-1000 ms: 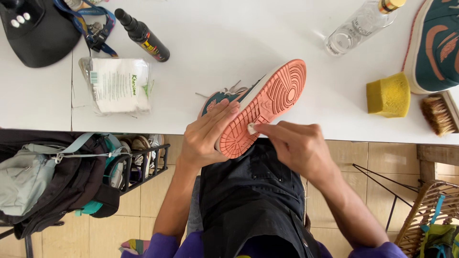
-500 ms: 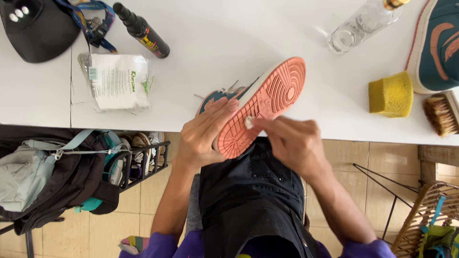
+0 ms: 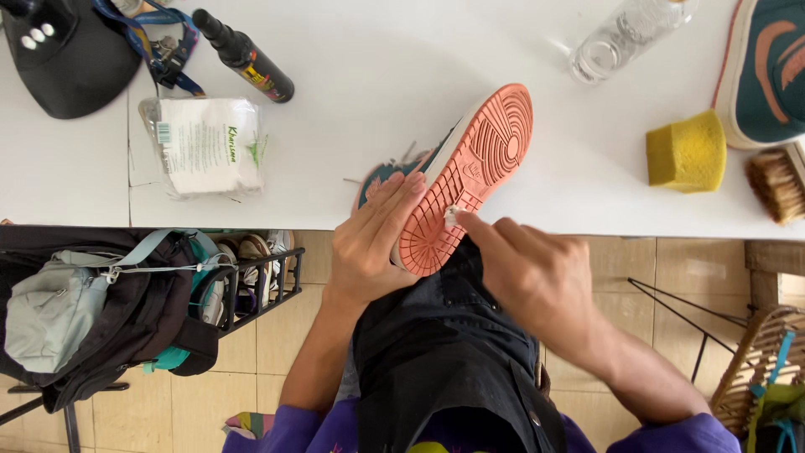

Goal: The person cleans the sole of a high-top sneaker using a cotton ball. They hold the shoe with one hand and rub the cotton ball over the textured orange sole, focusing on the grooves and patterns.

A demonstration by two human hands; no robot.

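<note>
A sneaker [image 3: 457, 172] is held sole-up at the table [image 3: 377, 75] edge.

The shoe is gripped along its side by the left hand [image 3: 369, 239], fingers flat. A small white wipe [image 3: 451, 216] is pressed on the coral sole by the fingertips of the right hand [image 3: 537, 277], just beside the left hand's fingers.

Probably a shoe-cleaning workshop: white counter [image 3: 377, 75] carrying a brush [image 3: 776, 183], yellow sponge [image 3: 688, 153], spray bottle [image 3: 243, 54], wipes [image 3: 205, 144]; shoe rack [image 3: 251, 268] beneath.
</note>
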